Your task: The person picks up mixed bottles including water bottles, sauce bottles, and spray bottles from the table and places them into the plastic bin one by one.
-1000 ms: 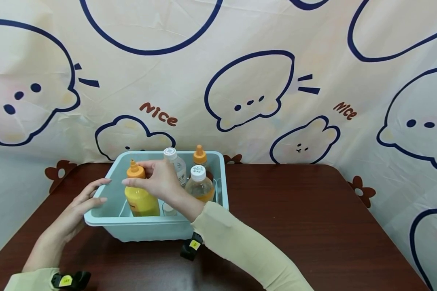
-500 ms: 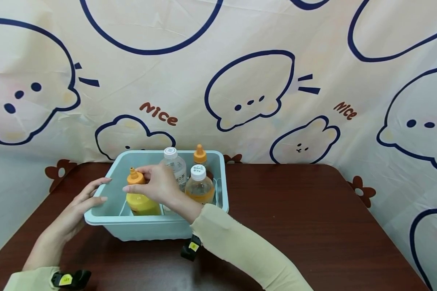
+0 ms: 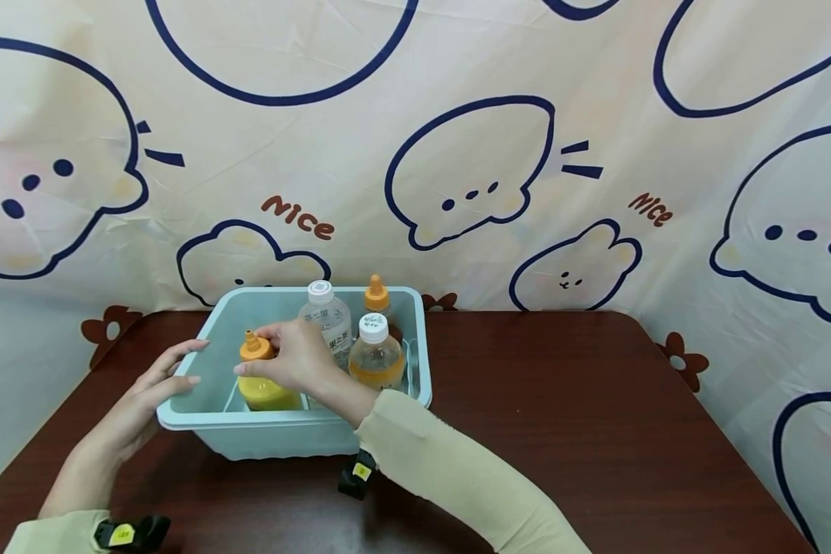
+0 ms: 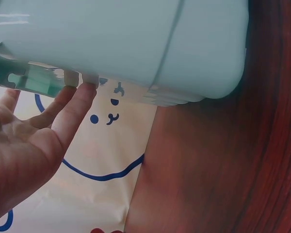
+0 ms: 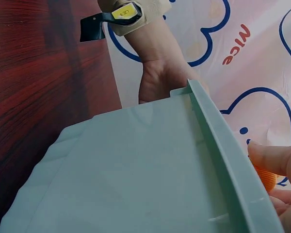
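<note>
A light-blue plastic bin (image 3: 294,440) sits on the table. My left hand (image 3: 135,404) grips its left rim, with the thumb and a finger over the edge; in the left wrist view other fingers (image 4: 70,114) touch its outside. Inside the bin, at the front left, stands a yellow squeeze bottle (image 3: 266,391) with an orange nozzle cap. My right hand (image 3: 298,358) pinches that cap between thumb and fingers from the right. In the right wrist view the bin wall hides most of the bottle, and only some orange cap (image 5: 266,179) shows beside the thumb.
Right of the squeeze bottle, the bin also holds a clear bottle (image 3: 331,327) with a white cap, a white-capped bottle (image 3: 376,369) of amber liquid, and an orange-nozzle bottle (image 3: 376,296) behind. A printed cloth (image 3: 457,154) hangs behind the dark wooden table (image 3: 561,431).
The yellow squeeze bottle and my right hand have moved down a little into the bin. My left hand has kept its place on the rim.
</note>
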`<state>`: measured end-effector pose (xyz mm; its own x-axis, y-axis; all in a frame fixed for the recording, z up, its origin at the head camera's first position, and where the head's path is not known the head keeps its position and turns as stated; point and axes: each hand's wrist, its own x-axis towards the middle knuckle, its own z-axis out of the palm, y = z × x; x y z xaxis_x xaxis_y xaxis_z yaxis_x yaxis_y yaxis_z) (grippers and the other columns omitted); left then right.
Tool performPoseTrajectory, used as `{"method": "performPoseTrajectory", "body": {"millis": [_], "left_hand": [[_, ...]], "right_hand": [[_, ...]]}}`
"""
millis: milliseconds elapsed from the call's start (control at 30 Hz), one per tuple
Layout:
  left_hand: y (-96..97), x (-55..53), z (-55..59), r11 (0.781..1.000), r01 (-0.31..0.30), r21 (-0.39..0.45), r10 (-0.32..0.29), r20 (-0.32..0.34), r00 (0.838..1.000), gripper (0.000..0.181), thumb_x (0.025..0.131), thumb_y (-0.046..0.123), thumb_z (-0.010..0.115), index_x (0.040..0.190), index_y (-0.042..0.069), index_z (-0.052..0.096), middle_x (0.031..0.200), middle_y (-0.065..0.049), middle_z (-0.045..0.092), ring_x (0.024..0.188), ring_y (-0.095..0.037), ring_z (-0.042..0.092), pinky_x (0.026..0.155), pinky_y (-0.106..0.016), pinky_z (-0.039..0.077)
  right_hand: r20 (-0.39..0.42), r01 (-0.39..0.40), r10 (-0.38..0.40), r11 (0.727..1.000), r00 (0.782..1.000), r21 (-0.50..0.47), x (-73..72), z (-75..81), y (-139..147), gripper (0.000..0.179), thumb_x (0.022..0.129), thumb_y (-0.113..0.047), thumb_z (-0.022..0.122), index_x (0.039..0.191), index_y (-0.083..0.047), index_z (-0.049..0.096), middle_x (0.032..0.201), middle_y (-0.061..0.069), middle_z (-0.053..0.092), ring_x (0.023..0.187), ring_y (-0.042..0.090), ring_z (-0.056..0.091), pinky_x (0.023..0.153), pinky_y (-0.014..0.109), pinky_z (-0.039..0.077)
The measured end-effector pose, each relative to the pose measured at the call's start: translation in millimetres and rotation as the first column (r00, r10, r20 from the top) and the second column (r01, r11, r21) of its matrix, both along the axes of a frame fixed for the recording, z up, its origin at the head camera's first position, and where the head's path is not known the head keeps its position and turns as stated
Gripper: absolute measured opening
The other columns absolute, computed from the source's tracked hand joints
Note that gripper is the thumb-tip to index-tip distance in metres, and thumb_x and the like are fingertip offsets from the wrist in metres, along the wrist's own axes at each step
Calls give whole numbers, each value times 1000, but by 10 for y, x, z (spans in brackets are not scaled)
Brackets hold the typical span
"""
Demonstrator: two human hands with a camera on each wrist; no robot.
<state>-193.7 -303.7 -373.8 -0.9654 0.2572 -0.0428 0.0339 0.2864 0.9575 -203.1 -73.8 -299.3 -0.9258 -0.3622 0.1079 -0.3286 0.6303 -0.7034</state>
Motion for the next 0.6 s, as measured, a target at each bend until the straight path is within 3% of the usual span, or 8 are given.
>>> {"method": "performPoseTrajectory", "body": {"millis": [367,600], "left_hand": [[4,-8,0,1000,-2,-7,2,0,1000,43,96,25,37,131,44,22,137,-26,7,89,-18,53,67,-40,51],[-4,-12,-1,1000,-6,-14,6,10,1000,44,95,26,37,132,45,22,138,-26,5,90,-19,52,68,-41,51]], "right_hand": [[37,7,-8,999,999,33,-21,-35,-10,42,73,-29,76,112,-16,64,102,-8,65,86,-1,57,73,12,43],[91,13,-14,1000,996,4,-21,-71,-36,41,73,-24,76,111,-15,64,99,-7,65,84,0,56,74,14,44]]}}
